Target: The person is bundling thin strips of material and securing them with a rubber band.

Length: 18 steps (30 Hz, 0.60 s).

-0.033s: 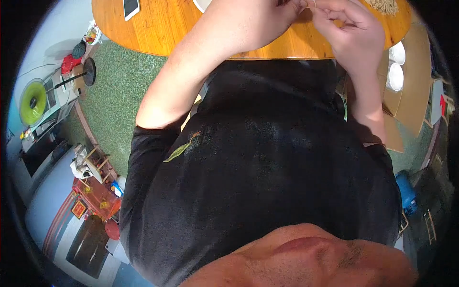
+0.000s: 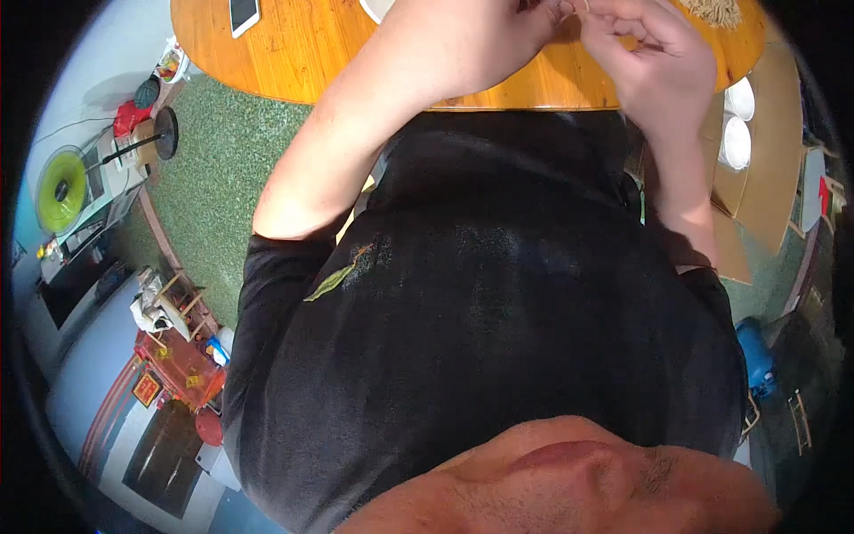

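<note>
The table (image 2: 302, 62) spans the top: phone (image 2: 244, 13) on its left, bundle (image 2: 714, 10) right, left hand (image 2: 498, 40) and right hand (image 2: 654, 58) between; fan (image 2: 62, 190) far left, cardboard (image 2: 774, 160) right.

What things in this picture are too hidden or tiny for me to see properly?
All in the head view:
Thin pale thing between the left hand and right hand: too small, partly hidden by fingers.
White curved rim: the top edge cuts off the rest.
Phone: far end cut off there too.
Tan stringy bundle: likewise cut off.
</note>
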{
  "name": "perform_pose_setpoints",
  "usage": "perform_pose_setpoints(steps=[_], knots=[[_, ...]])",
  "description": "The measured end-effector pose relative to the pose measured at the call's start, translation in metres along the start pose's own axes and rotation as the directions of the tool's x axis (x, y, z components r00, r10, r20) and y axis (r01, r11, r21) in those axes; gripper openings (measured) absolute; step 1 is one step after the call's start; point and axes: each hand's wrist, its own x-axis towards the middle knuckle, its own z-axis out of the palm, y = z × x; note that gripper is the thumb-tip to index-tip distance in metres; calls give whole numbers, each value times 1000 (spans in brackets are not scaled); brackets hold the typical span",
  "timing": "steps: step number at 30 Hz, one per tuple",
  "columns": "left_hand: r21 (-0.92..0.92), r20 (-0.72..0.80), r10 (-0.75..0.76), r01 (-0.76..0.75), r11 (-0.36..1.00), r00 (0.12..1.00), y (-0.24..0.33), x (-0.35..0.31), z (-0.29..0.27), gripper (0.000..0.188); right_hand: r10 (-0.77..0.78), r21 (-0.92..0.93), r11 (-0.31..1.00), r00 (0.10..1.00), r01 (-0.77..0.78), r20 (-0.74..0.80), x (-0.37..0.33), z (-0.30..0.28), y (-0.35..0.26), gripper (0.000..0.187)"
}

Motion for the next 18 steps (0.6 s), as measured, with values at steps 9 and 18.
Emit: perform_pose_setpoints(steps=[9,18], knots=[[-53,133,52,-46,998,990,-4,-4,-3,10,-671,-398,694,739,601,-55,-7,12,35,31],[-63,-65,306,-310,949,950,-10,-10,8,10,-742,-419,624,668,659,-55,-14,14,47,31]])
